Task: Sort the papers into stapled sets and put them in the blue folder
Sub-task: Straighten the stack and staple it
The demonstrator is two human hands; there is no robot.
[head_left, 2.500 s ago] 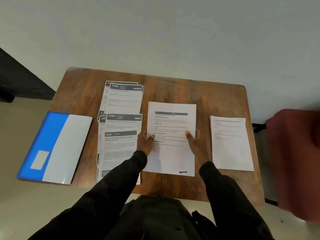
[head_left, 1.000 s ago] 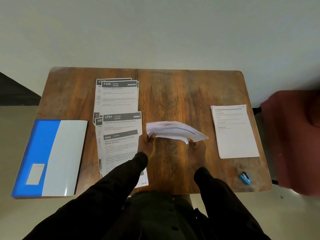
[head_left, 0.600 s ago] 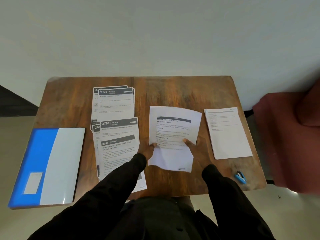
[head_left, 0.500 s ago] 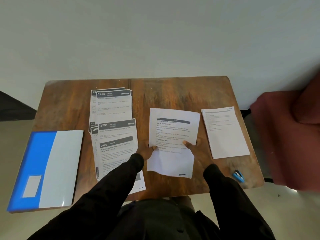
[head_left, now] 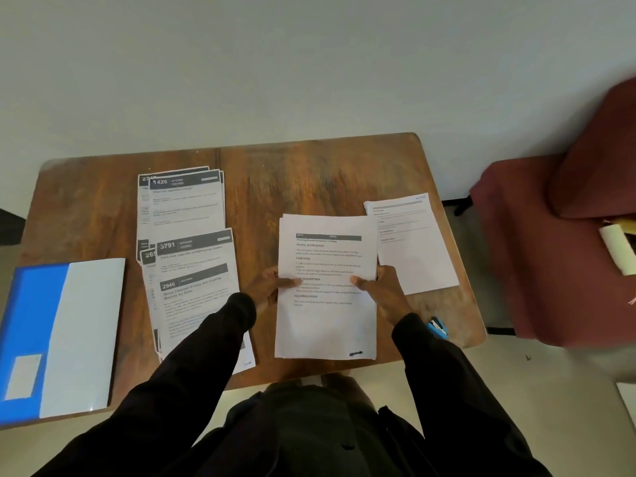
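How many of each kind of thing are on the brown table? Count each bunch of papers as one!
Bunches of papers: 3, the spread numbered sheets, the set held in the left hand and right hand, and the stack to the right
Blue folder: 1
Blue stapler: 1
Total: 5

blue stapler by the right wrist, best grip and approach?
Pinch the blue stapler across its narrow sides, coming from above with the right hand. It lies flat near the table's front right edge, partly hidden by the sleeve, so its exact shape is unclear.
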